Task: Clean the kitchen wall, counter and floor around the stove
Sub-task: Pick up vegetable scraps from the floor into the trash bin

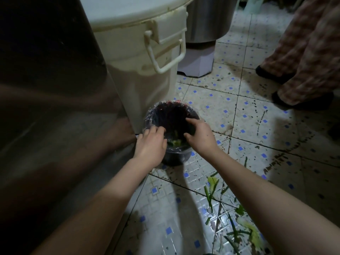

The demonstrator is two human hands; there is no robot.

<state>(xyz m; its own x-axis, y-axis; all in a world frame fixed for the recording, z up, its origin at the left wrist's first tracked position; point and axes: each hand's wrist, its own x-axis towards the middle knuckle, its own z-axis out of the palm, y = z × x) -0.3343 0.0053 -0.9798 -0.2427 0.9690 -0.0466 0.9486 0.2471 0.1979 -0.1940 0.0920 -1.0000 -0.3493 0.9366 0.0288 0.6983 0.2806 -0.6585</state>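
Vegetable scraps (248,232) litter the tiled floor (248,115) nearby while the left hand (150,142) and right hand (199,135) each curl fingers over the bag-lined rim of the small bin (176,157) beside the white tub (139,57), seemingly readying it for the scraps, which need gathering next.

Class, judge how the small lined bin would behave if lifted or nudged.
The thin clear liner looks floppy and probably slippery, so it may slip off the rim. The bin is small with few green scraps inside, so likely light and easily tipped.
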